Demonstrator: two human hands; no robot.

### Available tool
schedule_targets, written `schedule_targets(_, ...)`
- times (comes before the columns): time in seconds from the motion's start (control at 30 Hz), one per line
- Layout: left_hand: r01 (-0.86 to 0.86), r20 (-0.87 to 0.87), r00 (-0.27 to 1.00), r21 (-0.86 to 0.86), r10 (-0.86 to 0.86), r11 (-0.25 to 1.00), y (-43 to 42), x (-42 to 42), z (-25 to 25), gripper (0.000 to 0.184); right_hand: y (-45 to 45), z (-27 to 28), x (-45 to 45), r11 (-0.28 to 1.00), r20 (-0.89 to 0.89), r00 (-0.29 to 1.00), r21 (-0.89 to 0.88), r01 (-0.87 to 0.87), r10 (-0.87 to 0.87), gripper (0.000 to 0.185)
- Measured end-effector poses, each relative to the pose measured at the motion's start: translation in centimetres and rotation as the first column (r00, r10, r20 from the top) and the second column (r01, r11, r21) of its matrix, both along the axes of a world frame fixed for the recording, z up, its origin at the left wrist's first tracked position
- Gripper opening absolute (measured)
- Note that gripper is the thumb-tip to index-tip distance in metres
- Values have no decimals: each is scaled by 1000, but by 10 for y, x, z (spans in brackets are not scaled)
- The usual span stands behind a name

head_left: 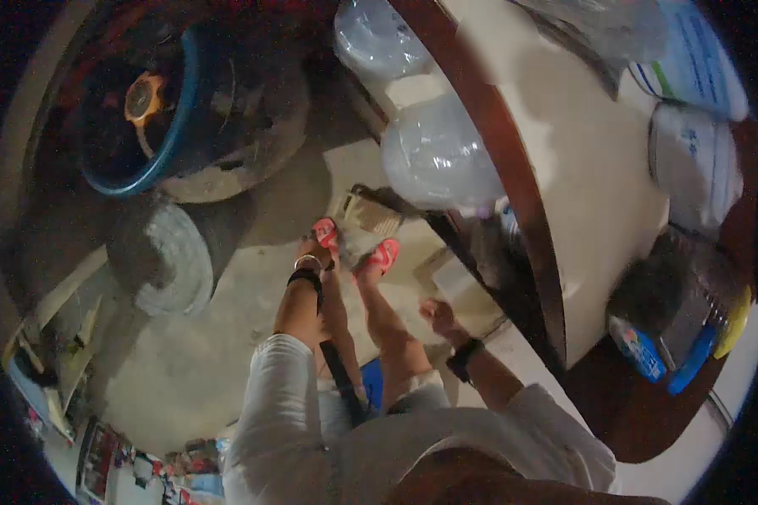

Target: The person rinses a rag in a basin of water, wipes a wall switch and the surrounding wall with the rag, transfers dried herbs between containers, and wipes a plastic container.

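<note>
My left hand point(314, 252) is in front of my body, above my lower leg, with a bracelet and a dark band at the wrist. Its fingers are blurred and partly lost against the leg. On the other side, my right hand point(437, 315) has its fingers curled, over the floor beside my leg, with a black band on the wrist; whether it holds anything is too small to tell. Red sandals point(382, 255) are on my feet. A beige slotted object point(373, 212) lies on the floor just beyond them.
A table point(556, 168) with a dark red edge stands at the right, bearing plastic packages point(696, 164) and a blue-labelled pack point(637, 349). Clear plastic-wrapped bundles point(436, 151) are beside it. At the left are a blue-rimmed tub point(188, 109) and a round pale object point(177, 263).
</note>
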State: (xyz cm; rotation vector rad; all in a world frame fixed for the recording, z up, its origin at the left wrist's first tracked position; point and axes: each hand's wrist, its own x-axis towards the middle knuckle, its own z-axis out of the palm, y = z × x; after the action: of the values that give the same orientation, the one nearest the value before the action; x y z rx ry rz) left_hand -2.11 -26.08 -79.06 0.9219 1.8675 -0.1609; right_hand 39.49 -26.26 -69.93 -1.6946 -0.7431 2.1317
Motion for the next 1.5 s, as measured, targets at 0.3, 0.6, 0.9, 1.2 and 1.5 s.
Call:
schedule_targets(0.3,-279,9,955,-316,297,907,106,6,-75,62,47,58,12,275,669,269,100,-956,693,20)
schedule_targets(0.6,-413,223,883,-48,413,909,47,52,-117,36,48,46,31,668,413,621,41,-743,666,28)
schedule_targets(0.9,-431,67,896,371,439,822,-100,-70,189,28,54,90,-42,-116,683,-211,-184,-976,699,30)
schedule_targets(1.2,-985,517,140,156,845,68,-238,-205,287,27,29,186,-80,590,752,343,-76,-804,563,21)
schedule_targets(1.5,487,-491,733,-105,-470,867,-153,-215,275,45,-11,271,-122,587,765,482,170,-791,427,28)
